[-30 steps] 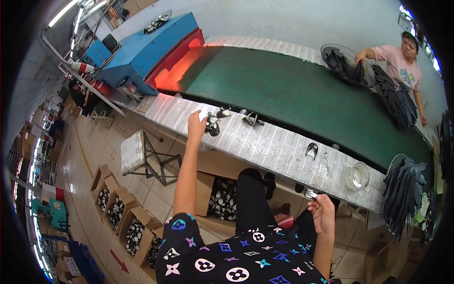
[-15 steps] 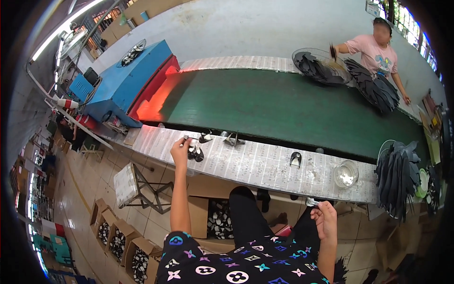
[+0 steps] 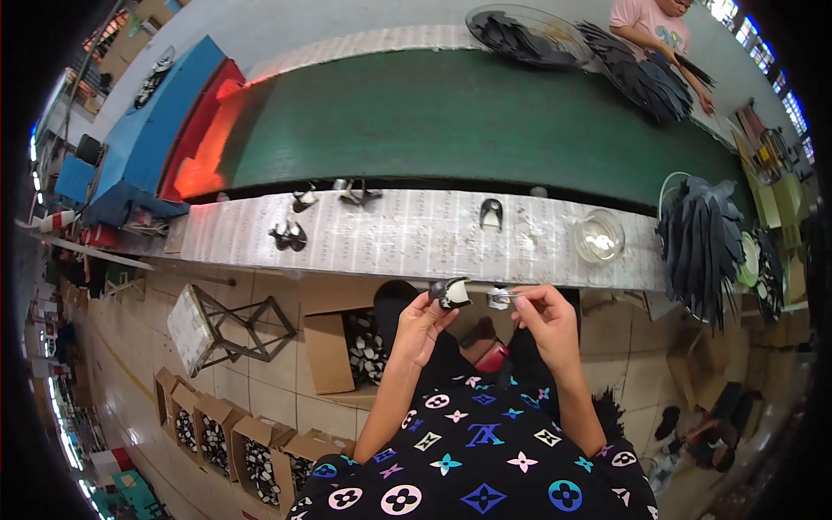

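In front of my lap, my left hand point(image 3: 419, 328) grips a small cup-shaped piece point(image 3: 451, 293), black outside with white inside. My right hand point(image 3: 549, 322) pinches a small silvery tool with a pale end point(image 3: 500, 300); its exact kind is unclear. The tool's end points at the piece, with a small gap between them. Beyond my hands runs a ledge wrapped in pale printed sheet point(image 3: 416, 238). On it lie similar black-and-white pieces point(image 3: 289, 234), a lone one point(image 3: 491, 214) nearer the right, and a clear round bowl point(image 3: 599, 256).
Behind the ledge stretches a green conveyor belt point(image 3: 373, 121), with a blue machine point(image 3: 147, 130) glowing red at its left end. Dark flat pieces point(image 3: 702, 247) hang at the right. A stool point(image 3: 192, 329) and filled cardboard boxes point(image 3: 325, 355) stand below. A co-worker point(image 3: 650, 26) handles dark pieces across.
My left hand has come back from the ledge to my lap with a black-and-white piece. My right hand has moved in beside it, still holding the tool. The view has tilted down.
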The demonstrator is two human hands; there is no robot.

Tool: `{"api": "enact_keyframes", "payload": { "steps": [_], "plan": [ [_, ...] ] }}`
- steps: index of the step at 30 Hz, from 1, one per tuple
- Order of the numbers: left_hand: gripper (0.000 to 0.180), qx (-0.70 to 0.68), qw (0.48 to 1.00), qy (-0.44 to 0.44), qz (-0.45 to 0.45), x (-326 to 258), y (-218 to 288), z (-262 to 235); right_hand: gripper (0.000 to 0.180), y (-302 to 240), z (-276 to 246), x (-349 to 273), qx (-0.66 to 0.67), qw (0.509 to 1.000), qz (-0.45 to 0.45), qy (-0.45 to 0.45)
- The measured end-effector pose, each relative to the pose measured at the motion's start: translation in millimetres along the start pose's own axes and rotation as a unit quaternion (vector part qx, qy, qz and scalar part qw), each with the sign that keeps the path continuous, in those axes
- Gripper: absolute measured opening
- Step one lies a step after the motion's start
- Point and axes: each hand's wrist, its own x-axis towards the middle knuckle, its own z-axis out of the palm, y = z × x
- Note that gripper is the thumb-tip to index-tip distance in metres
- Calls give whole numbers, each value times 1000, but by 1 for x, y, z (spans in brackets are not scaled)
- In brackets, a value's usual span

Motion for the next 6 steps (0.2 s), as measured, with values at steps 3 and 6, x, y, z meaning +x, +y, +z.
{"api": "enact_keyframes", "payload": {
  "steps": [3, 6],
  "plan": [
    [20, 6, 999, -33, -34, -10, -5, 19, 8, -5, -1, -5, -167, 981, -99, -9],
    [23, 15, 997, -57, -48, -18, -5, 33, 10, -13, -1, -12, -253, 958, -132, -5]
  ]
}}
